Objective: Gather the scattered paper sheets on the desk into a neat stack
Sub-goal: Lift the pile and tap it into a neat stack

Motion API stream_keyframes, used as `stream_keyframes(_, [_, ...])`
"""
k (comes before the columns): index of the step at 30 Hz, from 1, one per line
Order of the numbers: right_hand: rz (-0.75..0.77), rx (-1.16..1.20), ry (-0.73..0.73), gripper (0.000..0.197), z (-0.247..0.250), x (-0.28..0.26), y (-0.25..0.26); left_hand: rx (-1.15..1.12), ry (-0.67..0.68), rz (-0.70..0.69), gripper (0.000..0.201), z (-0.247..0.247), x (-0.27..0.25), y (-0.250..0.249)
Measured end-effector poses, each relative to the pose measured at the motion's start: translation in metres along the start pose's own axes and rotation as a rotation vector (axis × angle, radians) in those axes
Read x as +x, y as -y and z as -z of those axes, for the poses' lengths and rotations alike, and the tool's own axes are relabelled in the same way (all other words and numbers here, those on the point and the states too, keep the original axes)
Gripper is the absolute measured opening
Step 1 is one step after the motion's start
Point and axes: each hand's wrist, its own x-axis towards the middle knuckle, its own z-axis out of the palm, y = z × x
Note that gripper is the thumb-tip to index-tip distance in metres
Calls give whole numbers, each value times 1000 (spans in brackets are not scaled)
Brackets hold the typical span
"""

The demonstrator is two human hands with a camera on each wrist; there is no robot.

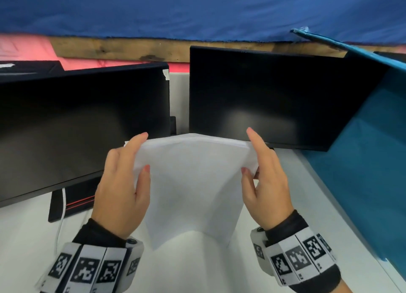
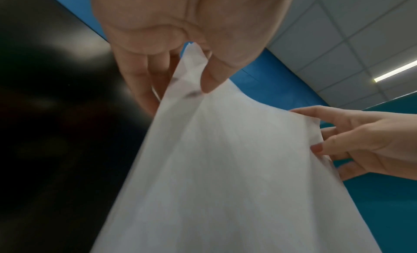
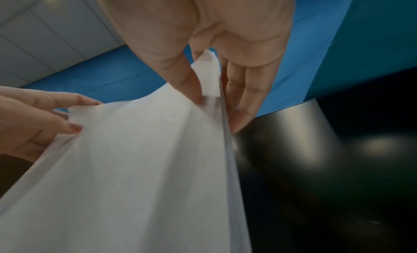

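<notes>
Squaring item: paper sheets (image 1: 193, 182), pinched at both sides by your left hand (image 1: 123, 182) and right hand (image 1: 267, 180); loosen fingers, tap bottom edge on tabletop (image 1: 285, 182).

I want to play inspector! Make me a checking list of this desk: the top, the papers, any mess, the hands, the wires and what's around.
Surface: white desk, bare patches in front and at the sides.
Job's things: paper stack held up on end between both hands, upper edge bowed and sheets not quite flush; no loose sheets seen lying on the desk.
Clutter: nothing seen.
Hands: left hand pinches the stack's left edge, right hand pinches the right edge; thumbs in front, fingers behind.
Cables: white cable runs down by the left monitor's stand.
Surroundings: left monitor and right monitor, both dark; teal partition on the right; blue cloth behind.
</notes>
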Motion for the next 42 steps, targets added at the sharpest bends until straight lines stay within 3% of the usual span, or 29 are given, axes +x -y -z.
stream_keyframes(5, [-20, -4, 11, 58, 3, 1, 2, -8, -35, -9, 38, 1, 1, 0])
stream_keyframes(7, [-23, 85, -5, 58, 5, 2, 1, -111, -56, -15, 38, 3, 1, 2])
stream_keyframes(10, [-217, 532, 31, 83, -2, 2, -6, -531, 40, 215, 66, 1, 4, 17])
stream_keyframes(12, [-414, 757, 79, 84, -12, -3, -18, -622, 200, 341, 63, -6, 1, 33])
stream_keyframes(14, [-532, 711, 218, 52, -24, -8, -28, -597, 344, 415, 34, -18, -7, 44])
stream_keyframes(16, [-603, 633, 362, 28, -37, -17, -36, -554, 404, 453, 22, -30, -17, 50])
stream_keyframes(18, [-617, 594, 370, 22, -47, -25, -42, -523, 351, 467, 22, -40, -24, 52])
stream_keyframes(20, [-608, 592, 278, 17, -50, -28, -44, -531, 293, 461, 22, -42, -27, 51])
stream_keyframes(23, [-598, 606, 204, 20, -50, -33, -44, -530, 265, 422, 22, -44, -30, 54])
stream_keyframes(30, [-641, 462, 359, 19, -65, -65, -63, -406, 369, 527, 16, -64, -68, 80])
stream_keyframes(34, [-659, 431, 320, 31, -68, -73, -63, -352, 283, 560, 23, -68, -74, 79])
stream_keyframes(37, [-639, 456, 304, 27, -66, -72, -60, -380, 249, 544, 28, -64, -66, 74])
stream_keyframes(42, [-745, 495, 357, 30, -64, -83, -63, -334, 474, 624, 11, -65, -69, 86])
